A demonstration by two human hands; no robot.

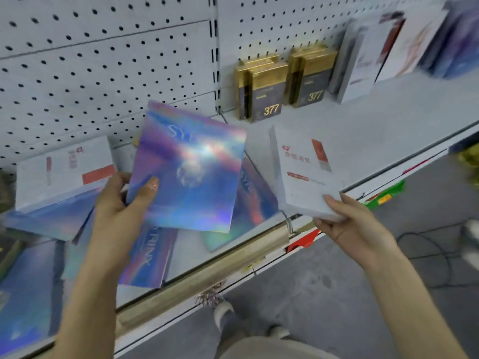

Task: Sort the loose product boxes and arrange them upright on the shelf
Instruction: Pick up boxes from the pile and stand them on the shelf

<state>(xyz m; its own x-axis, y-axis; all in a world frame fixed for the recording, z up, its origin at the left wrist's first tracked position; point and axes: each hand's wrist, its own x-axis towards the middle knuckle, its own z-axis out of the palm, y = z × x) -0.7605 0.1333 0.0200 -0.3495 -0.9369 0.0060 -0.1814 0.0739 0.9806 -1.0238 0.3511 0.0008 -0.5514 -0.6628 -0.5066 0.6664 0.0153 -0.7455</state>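
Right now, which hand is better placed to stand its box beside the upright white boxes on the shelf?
Probably the right hand: its white box resembles the upright white boxes, and bare shelf lies between them. The left hand holds a holographic box over the loose pile.

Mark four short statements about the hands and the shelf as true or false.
1. The left hand holds a holographic box. True.
2. The right hand is empty. False: it grips a white box by its near corner.
3. Gold boxes stand upright at the back of the shelf. True.
4. Every box on the shelf stands upright. False: loose boxes lie flat in a pile on the left.
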